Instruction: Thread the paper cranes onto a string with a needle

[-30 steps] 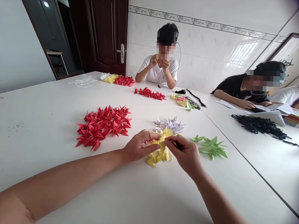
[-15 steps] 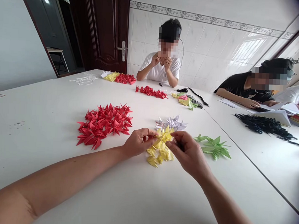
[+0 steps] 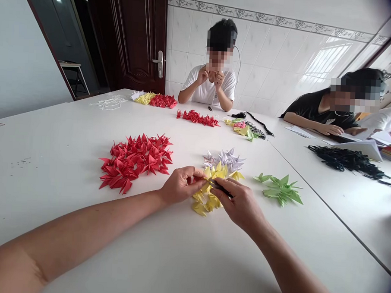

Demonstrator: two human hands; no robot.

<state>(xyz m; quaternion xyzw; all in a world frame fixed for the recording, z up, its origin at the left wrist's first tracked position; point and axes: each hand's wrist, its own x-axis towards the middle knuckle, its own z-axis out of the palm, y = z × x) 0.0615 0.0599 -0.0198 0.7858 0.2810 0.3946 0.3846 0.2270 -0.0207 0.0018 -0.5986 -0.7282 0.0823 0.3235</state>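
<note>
Red folded paper (image 3: pixel 134 163) sits finished-looking on the counter (image 3: pixel 145 256), while above the yellow pile (image 3: pixel 199 208) the left hand (image 3: pixel 177 186) pinches a small paper piece (image 3: pixel 208 178) and the right hand (image 3: pixel 244 205) grips a slim dark tool (image 3: pixel 225 189), the amount left unclear.

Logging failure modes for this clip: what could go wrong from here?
The tip of the dark tool in the right hand is right by the left hand's fingertips; a slip could nick a finger or tear the pinched yellow paper.

Both hands are over the yellow paper cranes, so a dip might crush some.

The pale lilac cranes lie just behind; a nudge could mix colours.
</note>
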